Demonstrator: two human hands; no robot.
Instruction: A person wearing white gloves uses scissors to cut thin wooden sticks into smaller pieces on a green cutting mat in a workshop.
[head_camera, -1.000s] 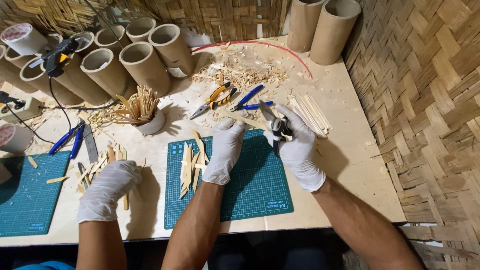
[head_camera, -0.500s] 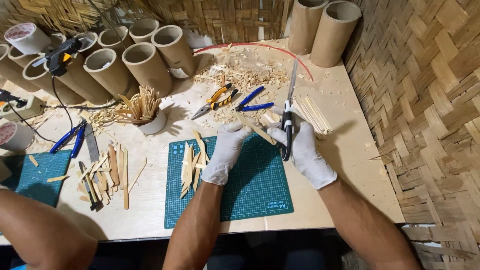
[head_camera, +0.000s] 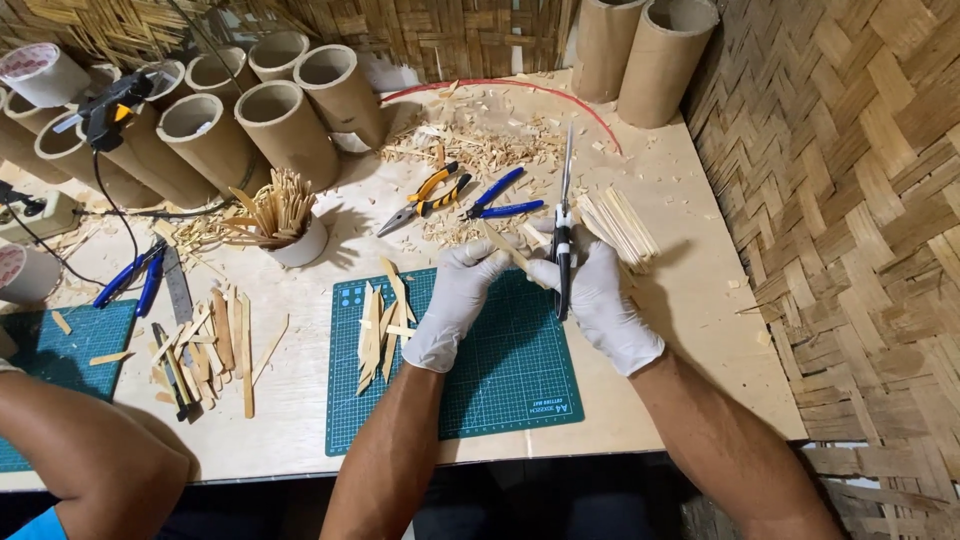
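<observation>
Head view, centre frame: my right hand (head_camera: 600, 295) fingers grip a knife (head_camera: 563, 225) upright; my left hand (head_camera: 458, 300) fingers pinch a bamboo strip (head_camera: 505, 247) above the green cutting mat (head_camera: 500, 385).

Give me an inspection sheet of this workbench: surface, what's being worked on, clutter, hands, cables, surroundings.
Surface: pale wooden table with a green cutting mat.
Job's things: scissors, blades up; thin bamboo strip.
Clutter: cut strips on the mat, shavings, pliers, cup of sticks.
Hands: gloved; left hand holds the strip, right hand grips the scissors.
Cables: black cord, red cable.
Surroundings: cardboard tubes, woven wall, another person's arm.
</observation>
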